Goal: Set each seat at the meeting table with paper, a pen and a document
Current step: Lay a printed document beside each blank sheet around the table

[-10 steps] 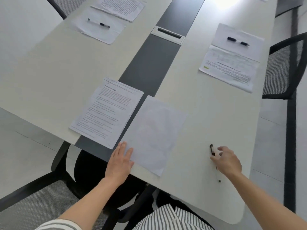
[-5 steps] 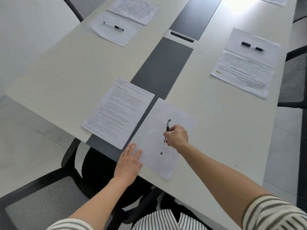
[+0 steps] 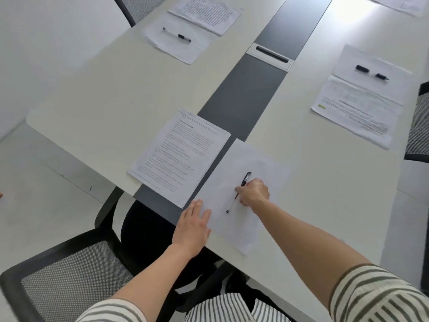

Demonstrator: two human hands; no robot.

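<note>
ok, right hand (image 3: pixel 253 192) has its fingers curled and pinches the pen (image 3: pixel 245 180) around mid-barrel. the pen lies diagonally over the blank sheet (image 3: pixel 260 161) at the near seat, dark cap end pointing away. can't tell if it's fully down on the paper yet. left hand (image 3: pixel 192 226) is flat with straight fingers, pressing the sheet's near-left corner at the table (image 3: pixel 104 101) edge and holding nothing.

handling, my read:
- pen: light, stiff, round and smooth, likely to roll. mid-barrel pinch looks right; set it down flat rather than dropping it.
- blank sheet: near weightless, floppy, slides easily on the smooth top. pin it with a flat palm and move it by a corner or edge.
- printed document (image 3: pixel 181 154): just left of the blank sheet, edges nearly touching, lying partly over the dark centre strip. same handling as the sheet.

counts in view:
- pens: 3, adding far-left pen (image 3: pixel 177 36) and right-side pen (image 3: pixel 371 72)
- blank sheets: 3, each under a pen
- printed documents: 3, one beside each blank sheet
- one cropped sheet (image 3: pixel 399 3) at the top right, type unclear
- mesh chairs: 3 partly visible
</note>
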